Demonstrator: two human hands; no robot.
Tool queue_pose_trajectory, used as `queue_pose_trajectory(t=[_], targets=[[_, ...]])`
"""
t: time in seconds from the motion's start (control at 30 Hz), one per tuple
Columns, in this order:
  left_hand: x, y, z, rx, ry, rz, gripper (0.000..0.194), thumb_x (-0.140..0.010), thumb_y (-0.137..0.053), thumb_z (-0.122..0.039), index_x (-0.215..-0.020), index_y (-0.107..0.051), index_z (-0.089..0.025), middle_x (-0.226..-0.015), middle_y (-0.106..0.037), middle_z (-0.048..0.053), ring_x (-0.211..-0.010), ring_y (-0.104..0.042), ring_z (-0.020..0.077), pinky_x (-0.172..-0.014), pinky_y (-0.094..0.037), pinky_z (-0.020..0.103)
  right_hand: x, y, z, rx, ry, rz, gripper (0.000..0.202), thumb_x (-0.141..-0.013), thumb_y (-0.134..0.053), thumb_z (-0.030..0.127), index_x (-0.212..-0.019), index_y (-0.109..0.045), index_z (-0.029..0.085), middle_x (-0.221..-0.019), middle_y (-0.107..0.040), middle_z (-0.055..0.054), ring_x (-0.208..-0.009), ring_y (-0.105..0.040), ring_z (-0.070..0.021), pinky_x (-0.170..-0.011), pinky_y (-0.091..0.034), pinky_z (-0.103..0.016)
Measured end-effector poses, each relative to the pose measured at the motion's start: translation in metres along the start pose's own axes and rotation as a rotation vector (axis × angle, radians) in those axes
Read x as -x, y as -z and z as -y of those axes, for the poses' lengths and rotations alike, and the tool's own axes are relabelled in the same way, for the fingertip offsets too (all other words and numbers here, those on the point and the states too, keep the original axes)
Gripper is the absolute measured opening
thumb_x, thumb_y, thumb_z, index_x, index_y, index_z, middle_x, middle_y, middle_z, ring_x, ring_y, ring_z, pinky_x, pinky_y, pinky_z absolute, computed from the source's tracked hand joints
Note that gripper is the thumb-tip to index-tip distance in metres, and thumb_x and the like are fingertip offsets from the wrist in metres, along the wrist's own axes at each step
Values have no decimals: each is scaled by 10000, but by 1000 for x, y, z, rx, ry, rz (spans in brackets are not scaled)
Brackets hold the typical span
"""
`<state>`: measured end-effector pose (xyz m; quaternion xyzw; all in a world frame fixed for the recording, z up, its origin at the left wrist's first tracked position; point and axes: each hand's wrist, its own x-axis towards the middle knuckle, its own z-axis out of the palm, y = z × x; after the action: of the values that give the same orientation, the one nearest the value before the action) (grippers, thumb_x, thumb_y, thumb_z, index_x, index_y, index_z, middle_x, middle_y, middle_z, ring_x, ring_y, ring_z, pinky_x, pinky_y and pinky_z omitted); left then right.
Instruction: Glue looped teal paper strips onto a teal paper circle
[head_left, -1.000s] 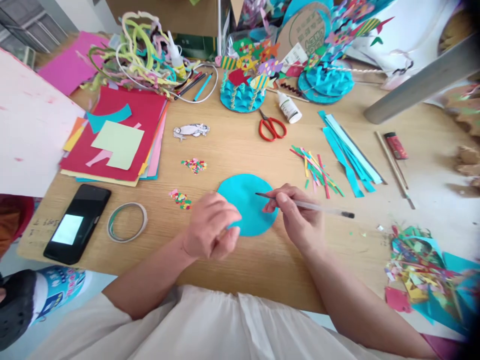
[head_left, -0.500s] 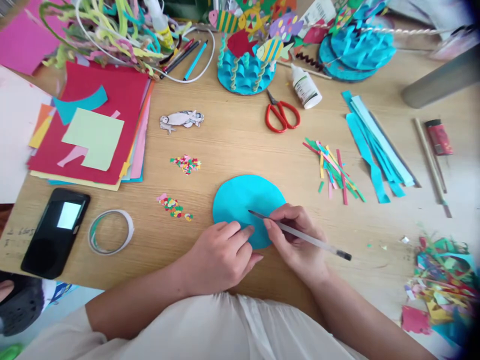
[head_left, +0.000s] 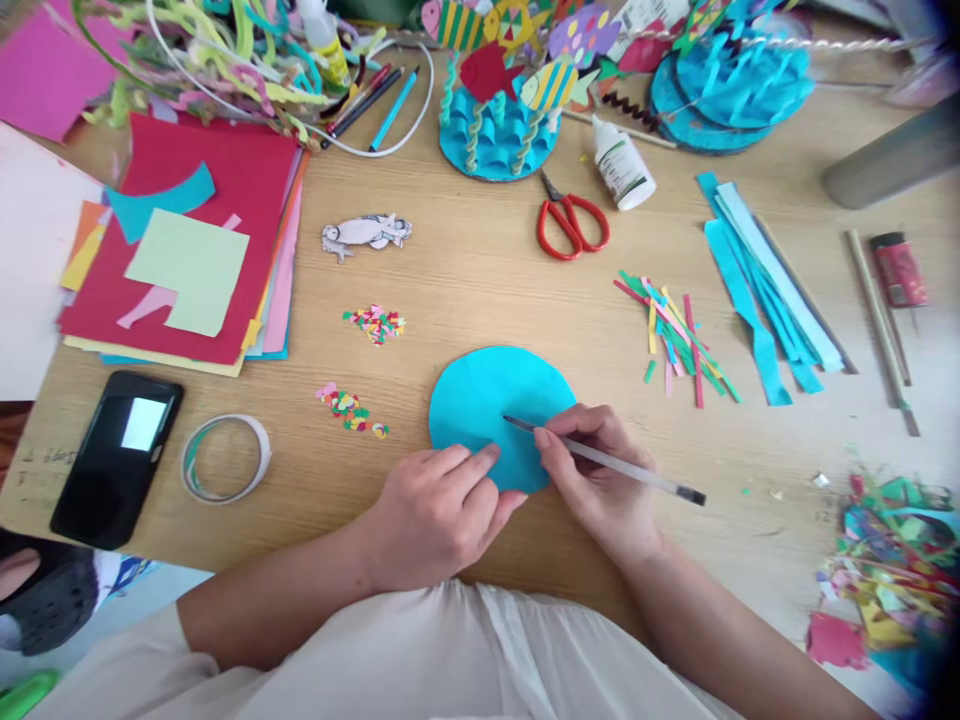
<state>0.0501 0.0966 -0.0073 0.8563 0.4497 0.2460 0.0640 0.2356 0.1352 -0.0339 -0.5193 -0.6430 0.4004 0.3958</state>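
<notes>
A blue paper disc (head_left: 487, 390) lies flat on the wooden table in front of me. My left hand (head_left: 442, 505) rests at its lower left edge, fingers apart, with the fingertips on the paper and nothing held. My right hand (head_left: 604, 480) is closed around a slim pen (head_left: 622, 465) with a clear barrel and dark end cap. The pen's dark tip points left over the middle of the disc; whether it touches the paper cannot be told. To the left sit two small piles of paper bits, an upper (head_left: 375, 323) and a lower one (head_left: 349, 408).
Red-handled scissors (head_left: 574, 228) and a glue bottle (head_left: 624, 168) lie beyond the disc. Paper strips (head_left: 679, 340) and scraps (head_left: 892, 560) are on the right. At left are a phone (head_left: 116, 460), a tape roll (head_left: 225, 458) and stacked coloured paper (head_left: 97, 290).
The view has shifted slightly, so most things on the table appear a little further right. Both hands keep nearly the same places at the disc, and the pen stays in my right hand.
</notes>
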Motion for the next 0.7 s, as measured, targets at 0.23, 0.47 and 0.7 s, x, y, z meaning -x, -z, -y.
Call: queue_pose_trajectory(t=[0.23,0.47,0.7], targets=[[-3,7,2,89,135,4,284,-919,-512,-222,-648,-578,-171,-928,-767,130,-753,-719,212,-671,-581,331,-3,-2,3,-56,-45,-25,137,-832,-688,210,-774,-564,212,-615,-592,40,-444,-500,-71,-399,-399,-199],[-8,13,10,333,225,25,377,-970,-312,-144,-678,-545,-194,-892,-762,104,-902,-726,206,-768,-550,355,-1,-3,-3,-100,-103,-34,146,-832,-699,247,-772,-571,209,-621,-598,32,-446,-502,-77,-404,-391,-209],[-8,11,13,465,317,11,403,-1009,-272,-182,-651,-453,-223,-673,-689,31,-926,-720,190,-763,-491,348,-1,-3,-6,-84,-92,-21,145,-839,-695,248,-776,-570,210,-632,-599,30,-459,-502,-76,-426,-394,-215]])
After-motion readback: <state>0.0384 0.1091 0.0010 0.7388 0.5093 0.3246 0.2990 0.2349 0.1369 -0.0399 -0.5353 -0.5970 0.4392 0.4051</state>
